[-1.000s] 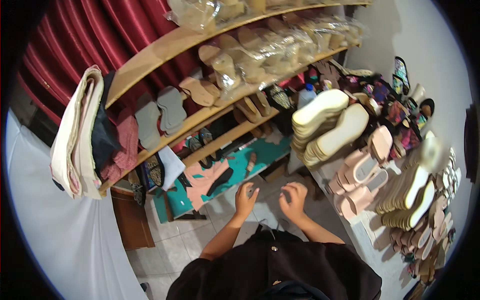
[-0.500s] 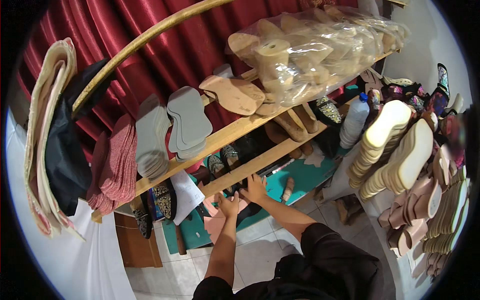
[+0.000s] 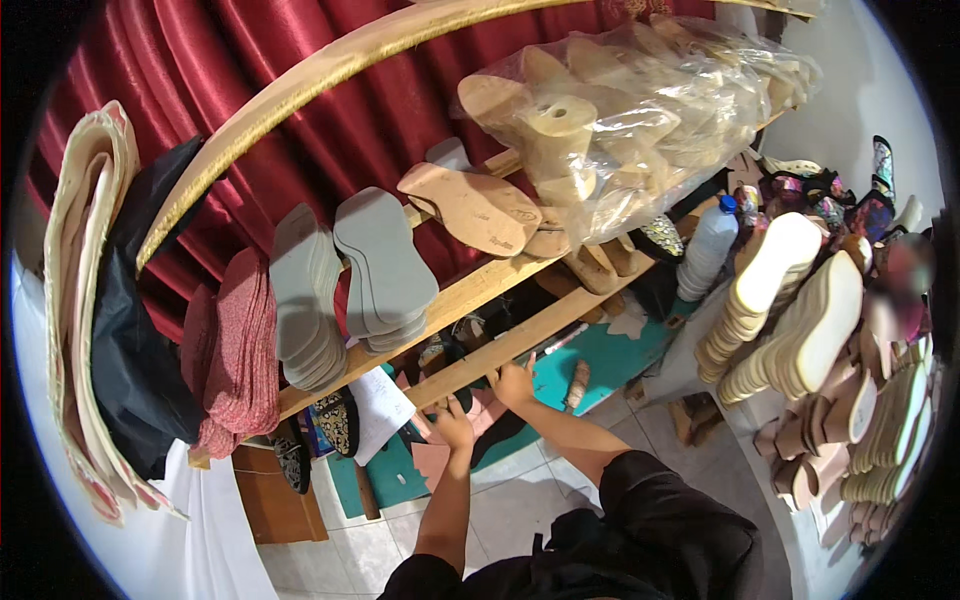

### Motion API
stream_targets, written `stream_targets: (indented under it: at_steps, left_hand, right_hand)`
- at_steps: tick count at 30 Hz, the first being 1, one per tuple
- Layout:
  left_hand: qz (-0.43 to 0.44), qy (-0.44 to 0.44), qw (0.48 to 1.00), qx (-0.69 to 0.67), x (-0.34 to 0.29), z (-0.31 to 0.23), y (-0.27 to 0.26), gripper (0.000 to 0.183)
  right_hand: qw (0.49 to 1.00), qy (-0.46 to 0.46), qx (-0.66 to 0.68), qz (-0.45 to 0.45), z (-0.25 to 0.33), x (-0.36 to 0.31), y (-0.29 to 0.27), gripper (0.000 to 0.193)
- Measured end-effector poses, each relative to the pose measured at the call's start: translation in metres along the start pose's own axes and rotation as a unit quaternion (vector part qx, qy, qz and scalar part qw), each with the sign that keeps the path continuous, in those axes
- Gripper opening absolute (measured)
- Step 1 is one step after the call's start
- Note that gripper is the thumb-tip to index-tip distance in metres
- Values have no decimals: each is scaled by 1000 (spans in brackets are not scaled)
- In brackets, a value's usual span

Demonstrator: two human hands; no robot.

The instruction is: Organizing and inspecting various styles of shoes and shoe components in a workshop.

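Note:
My left hand (image 3: 454, 428) is at the lower edge of the front wooden rail (image 3: 520, 346), its fingers bent and partly hidden. Beneath and beside it lie pink sheet pieces (image 3: 430, 462) and a dark piece (image 3: 500, 436). My right hand (image 3: 514, 386) is a little farther to the right at the same rail edge, fingers curled, with one finger pointing up. What either hand grips is too small and covered to make out. Behind the rail, dark patterned shoes (image 3: 432, 355) show only in part. A white paper (image 3: 380, 412) is to the left of my left hand.
Grey sole stacks (image 3: 375, 262), red insoles (image 3: 240, 345) and tan soles (image 3: 470, 205) line the upper rail (image 3: 462, 305). A clear bag of shoe lasts (image 3: 640, 120) sits behind. At right stand a bottle (image 3: 708, 250) and cream soles (image 3: 810, 325). A hammer (image 3: 368, 490) lies at left.
The upper shelf and its soles appear lower in view, closer to the front rail. The curved strip above looks wider. My hands stay by the front rail, shifted slightly downward in view.

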State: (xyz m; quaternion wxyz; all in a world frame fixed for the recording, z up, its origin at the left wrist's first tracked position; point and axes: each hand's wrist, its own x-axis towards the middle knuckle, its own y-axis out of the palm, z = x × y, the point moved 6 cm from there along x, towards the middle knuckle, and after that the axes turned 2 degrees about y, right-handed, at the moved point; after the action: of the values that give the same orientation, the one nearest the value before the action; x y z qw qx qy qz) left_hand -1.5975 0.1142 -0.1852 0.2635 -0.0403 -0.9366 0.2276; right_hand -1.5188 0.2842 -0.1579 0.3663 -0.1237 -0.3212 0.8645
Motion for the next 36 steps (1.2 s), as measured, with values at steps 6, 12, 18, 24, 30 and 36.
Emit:
stream_targets:
  at_steps: [6, 12, 18, 24, 30, 36]
  left_hand:
    - [122, -54, 991, -31, -70, -52, -50, 31]
    - [286, -58, 954, -69, -120, -124, -106, 29]
    - [511, 102, 846, -113, -157, -173, -88, 32]
    - [566, 276, 767, -125, -228, -242, -70, 35]
    - [601, 435, 635, -214, -319, -367, -108, 42]
    - [574, 497, 565, -323, -462, -462, -159, 44]
  right_hand:
    - [992, 14, 54, -114, -9, -108, -93, 43]
    - [985, 72, 60, -148, -33, -266, -196, 45]
    - [961, 183, -24, -208, -49, -403, -266, 43]
    - [914, 219, -113, -321, -35, -544, -311, 38]
    - [854, 202, -218, -427, -15, -702, -339, 38]
    - [752, 274, -237, -550, -10, -863, -350, 42]
